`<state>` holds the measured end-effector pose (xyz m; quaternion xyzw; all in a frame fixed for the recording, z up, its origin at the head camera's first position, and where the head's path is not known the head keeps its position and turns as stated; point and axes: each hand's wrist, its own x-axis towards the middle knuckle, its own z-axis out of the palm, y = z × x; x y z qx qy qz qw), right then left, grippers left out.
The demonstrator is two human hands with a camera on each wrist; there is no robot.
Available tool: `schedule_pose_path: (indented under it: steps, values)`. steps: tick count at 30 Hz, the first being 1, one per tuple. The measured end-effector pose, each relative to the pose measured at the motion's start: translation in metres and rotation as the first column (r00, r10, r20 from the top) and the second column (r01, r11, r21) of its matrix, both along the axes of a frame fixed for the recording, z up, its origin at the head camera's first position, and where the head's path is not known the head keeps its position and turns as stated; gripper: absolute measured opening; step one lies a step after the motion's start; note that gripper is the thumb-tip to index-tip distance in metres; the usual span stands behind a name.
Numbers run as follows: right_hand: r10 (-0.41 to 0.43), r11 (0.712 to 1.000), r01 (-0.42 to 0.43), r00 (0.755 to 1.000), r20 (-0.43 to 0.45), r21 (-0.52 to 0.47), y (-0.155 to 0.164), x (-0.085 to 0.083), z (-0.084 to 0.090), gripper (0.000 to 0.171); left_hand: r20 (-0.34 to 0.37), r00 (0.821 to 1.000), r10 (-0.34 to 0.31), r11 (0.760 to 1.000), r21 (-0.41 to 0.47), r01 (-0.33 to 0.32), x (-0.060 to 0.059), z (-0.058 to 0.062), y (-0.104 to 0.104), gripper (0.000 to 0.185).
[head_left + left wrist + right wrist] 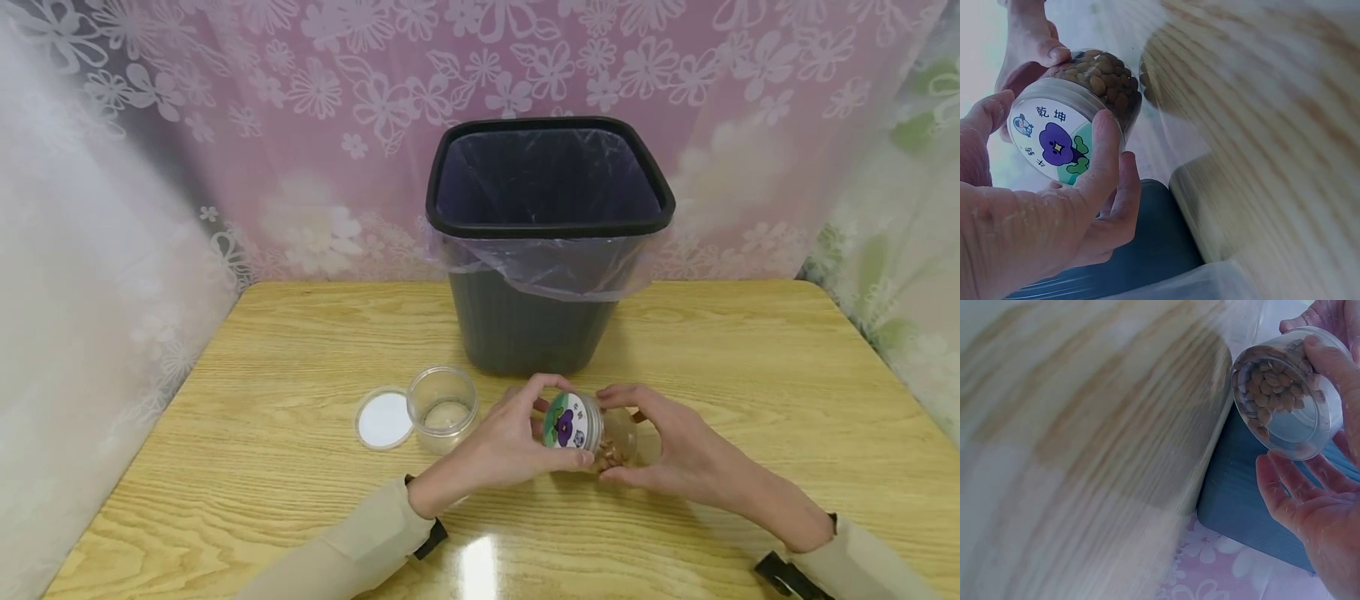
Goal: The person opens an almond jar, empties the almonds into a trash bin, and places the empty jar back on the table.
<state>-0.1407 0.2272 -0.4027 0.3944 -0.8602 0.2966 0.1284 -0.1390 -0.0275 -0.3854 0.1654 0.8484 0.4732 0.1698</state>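
Between both hands a clear jar point(619, 435) of almonds is held tilted on its side, its lid facing left. My left hand point(517, 442) grips the lid point(567, 421), which carries a purple flower picture on white and green. My right hand point(678, 450) holds the jar's body near its base, thumb below and fingers above. In the right wrist view the almonds point(1272, 387) lie heaped along one side behind the clear base. Left of the hands stands an open clear jar point(442, 408), with a white round lid point(384, 420) lying beside it.
A dark trash bin point(532, 325) with a thin purple liner bag point(562, 275) over its rim stands at the back middle, just beyond the hands. The wooden table point(300, 350) is bordered by floral curtains point(337, 125) at the back and sides.
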Motion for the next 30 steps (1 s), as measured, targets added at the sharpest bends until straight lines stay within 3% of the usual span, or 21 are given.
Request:
schedule_pose_path:
  steps: [15, 20, 24, 30]
  values:
    - [0.056, 0.998, -0.054, 0.993, -0.101, 0.016, 0.003, -0.002, -0.004, 0.059, 0.022, 1.000, 0.001, 1.000, 0.012, -0.001, -0.004, -0.002, -0.001, 0.070]
    - [0.046, 0.999, -0.047, 0.996, -0.081, -0.016, 0.003, -0.003, -0.004, 0.072, -0.012, 0.999, -0.040, 0.999, 0.005, 0.041, -0.007, -0.003, -0.004, 0.073]
    - [0.044, 0.999, -0.045, 0.998, -0.049, -0.029, 0.004, -0.005, -0.005, 0.082, -0.036, 0.995, -0.092, 0.994, 0.051, 0.094, -0.009, -0.003, -0.006, 0.076]
    - [0.038, 0.998, -0.038, 0.999, -0.003, -0.056, 0.006, -0.006, -0.005, 0.086, -0.119, 0.976, -0.185, 0.980, 0.057, 0.192, -0.012, -0.003, -0.008, 0.084]
